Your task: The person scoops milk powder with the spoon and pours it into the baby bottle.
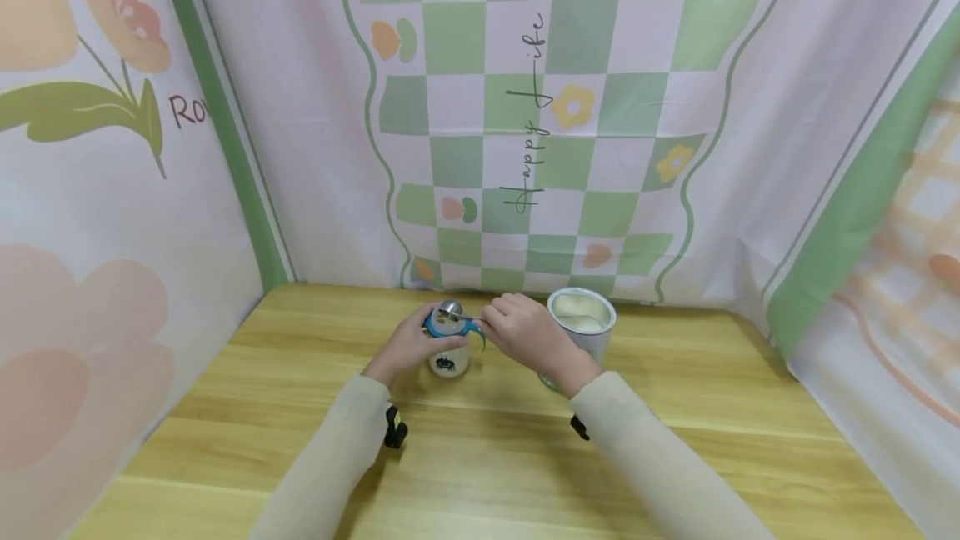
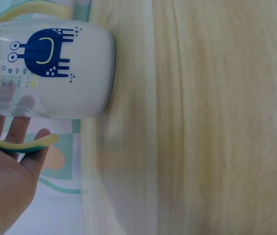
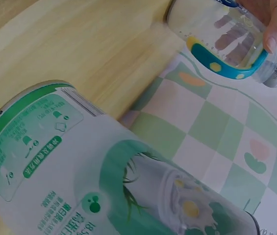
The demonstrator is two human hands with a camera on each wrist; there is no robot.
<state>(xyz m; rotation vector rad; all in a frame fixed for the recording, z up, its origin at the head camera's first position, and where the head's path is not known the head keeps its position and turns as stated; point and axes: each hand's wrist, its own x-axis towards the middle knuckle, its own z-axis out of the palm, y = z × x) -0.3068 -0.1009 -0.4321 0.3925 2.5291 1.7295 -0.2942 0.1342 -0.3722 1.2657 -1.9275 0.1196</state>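
A clear baby bottle [image 1: 448, 365] with blue handles stands on the table, with a dark crab-like monster print on its side. Its lower part looks white in the left wrist view; whether that is the contents, I cannot tell. My left hand [image 1: 407, 346] holds the bottle round its neck, by the handle ring. In my right hand [image 1: 531, 333] the handle of a metal scoop [image 1: 451, 308] is pinched, its bowl at the bottle's open mouth. What the scoop holds is unclear. Beside my right wrist is an open can [image 1: 596, 342] with pale powder [image 1: 581, 311] inside.
The wooden table [image 1: 480, 473] ends at a printed fabric backdrop [image 1: 517, 148] close behind the bottle and can. More fabric hangs at both sides. The can's green and white label [image 3: 79, 161] fills much of the right wrist view.
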